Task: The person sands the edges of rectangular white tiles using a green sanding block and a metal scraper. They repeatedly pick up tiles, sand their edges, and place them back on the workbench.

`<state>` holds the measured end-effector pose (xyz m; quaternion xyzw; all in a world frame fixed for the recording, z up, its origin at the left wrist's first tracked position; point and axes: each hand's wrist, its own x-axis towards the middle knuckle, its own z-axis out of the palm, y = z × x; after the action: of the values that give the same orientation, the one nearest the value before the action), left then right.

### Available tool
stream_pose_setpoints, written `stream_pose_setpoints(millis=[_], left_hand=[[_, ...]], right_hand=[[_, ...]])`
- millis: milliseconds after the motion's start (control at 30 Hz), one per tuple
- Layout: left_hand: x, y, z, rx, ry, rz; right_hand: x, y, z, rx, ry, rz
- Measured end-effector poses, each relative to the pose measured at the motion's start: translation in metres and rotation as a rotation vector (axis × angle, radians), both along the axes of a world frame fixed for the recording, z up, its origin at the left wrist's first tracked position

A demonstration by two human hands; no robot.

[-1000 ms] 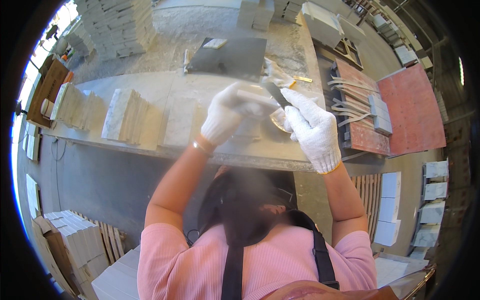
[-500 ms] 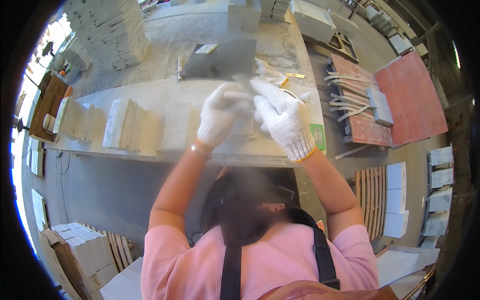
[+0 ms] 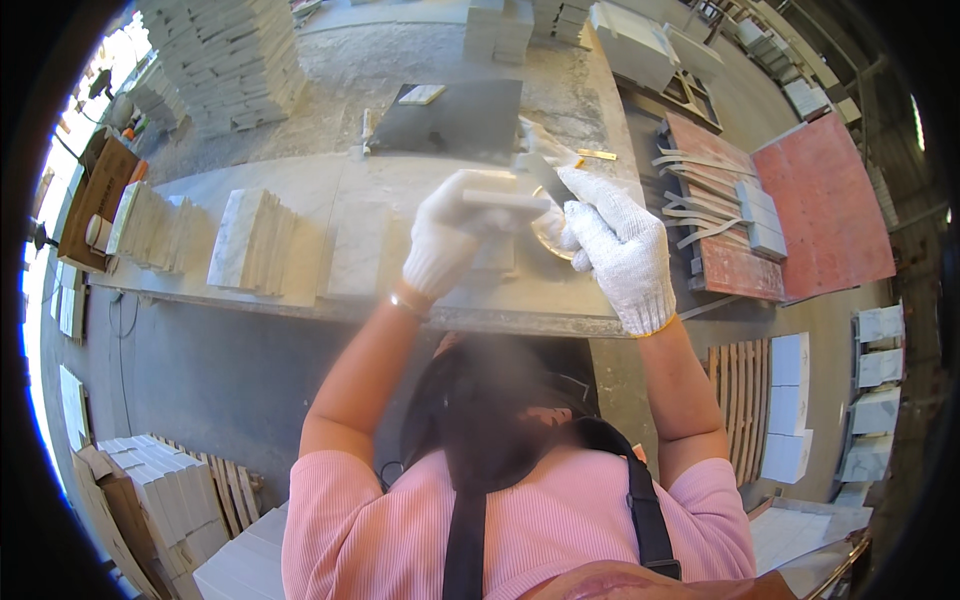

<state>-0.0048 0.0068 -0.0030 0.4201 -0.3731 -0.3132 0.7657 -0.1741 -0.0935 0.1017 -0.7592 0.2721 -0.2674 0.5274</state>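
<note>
Both my hands wear white knitted gloves and are raised over a dusty work table [image 3: 290, 305]. My left hand [image 3: 445, 230] is closed around a pale tile [image 3: 505, 201], its thin edge facing up; the view there is hazy. My right hand [image 3: 625, 245] grips a flat grey blade-like tool [image 3: 544, 177], which points up and left toward the tile, apart from it. Beneath the hands, a round thing with a yellowish rim [image 3: 552, 238] is partly hidden. Left of my left hand, marble-patterned tiles [image 3: 250, 240] stand on edge in a row, beside a flat tile [image 3: 358, 250].
A dark sheet [image 3: 450, 125] with a small white tile [image 3: 422, 95] lies beyond my hands, near a crumpled cloth [image 3: 540, 140]. Tall tile stacks [image 3: 225, 60] rise at the far left. On the right stands a red board [image 3: 825, 205] with pale straps [image 3: 690, 185].
My right hand has moved right and slightly down with the tool, away from the tile. The round rimmed thing shows more, and the green packet is now hidden. My left hand barely moved.
</note>
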Motion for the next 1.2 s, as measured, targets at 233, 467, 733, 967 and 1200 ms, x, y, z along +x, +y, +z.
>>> stream_pose_setpoints(millis=[233, 467, 733, 967, 1200], left_hand=[[0.000, 0.002, -0.002, 0.082, 0.008, 0.019], [0.001, 0.003, -0.004, 0.090, -0.126, 0.052], [-0.005, 0.006, -0.001, 0.121, -0.095, 0.069], [-0.004, 0.004, -0.005, 0.128, -0.108, 0.101], [-0.004, 0.005, -0.009, 0.071, -0.088, 0.061]], right_hand=[[0.006, -0.002, -0.019, -0.175, -0.017, 0.063], [0.018, -0.001, -0.026, -0.445, 0.045, 0.090], [-0.002, 0.001, -0.022, -0.313, 0.007, -0.004], [0.017, 0.001, -0.037, -0.595, -0.004, 0.081], [-0.002, 0.006, -0.022, -0.223, 0.014, -0.026]])
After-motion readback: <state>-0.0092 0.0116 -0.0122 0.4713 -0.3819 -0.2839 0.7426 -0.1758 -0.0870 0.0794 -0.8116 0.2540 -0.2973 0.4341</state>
